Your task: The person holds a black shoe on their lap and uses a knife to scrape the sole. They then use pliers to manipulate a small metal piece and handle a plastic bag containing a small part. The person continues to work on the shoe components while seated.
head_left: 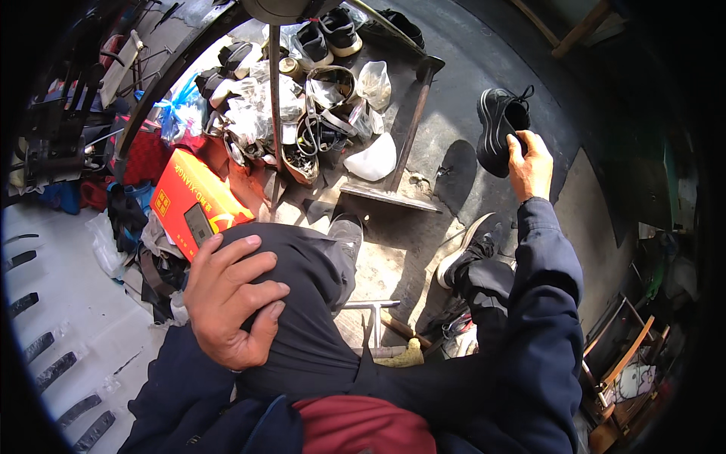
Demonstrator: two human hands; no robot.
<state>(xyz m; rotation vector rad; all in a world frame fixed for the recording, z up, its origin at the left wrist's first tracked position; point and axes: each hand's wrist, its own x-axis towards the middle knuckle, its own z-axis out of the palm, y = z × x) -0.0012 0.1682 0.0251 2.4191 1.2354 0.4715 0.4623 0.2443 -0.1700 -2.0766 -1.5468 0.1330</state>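
A black lace-up sneaker [494, 125] hangs from my right hand [532, 169], out to the far right. Thumb and fingers pinch its heel opening, and the toe points away from me. The sneaker's shadow falls on the ground to its left. My left hand [233, 299] lies on my left knee with its fingers spread, holding nothing. Just beyond that hand stands a red-orange cardboard box [199, 200] with a dark label on its side.
Ahead lies a heap of shoes and clear plastic bags [257, 106] around a metal stand [274, 98]. A metal frame [408, 136] stands right of it. Black strips lie on a white surface [83, 303] at left. A wooden chair [629, 352] is at lower right.
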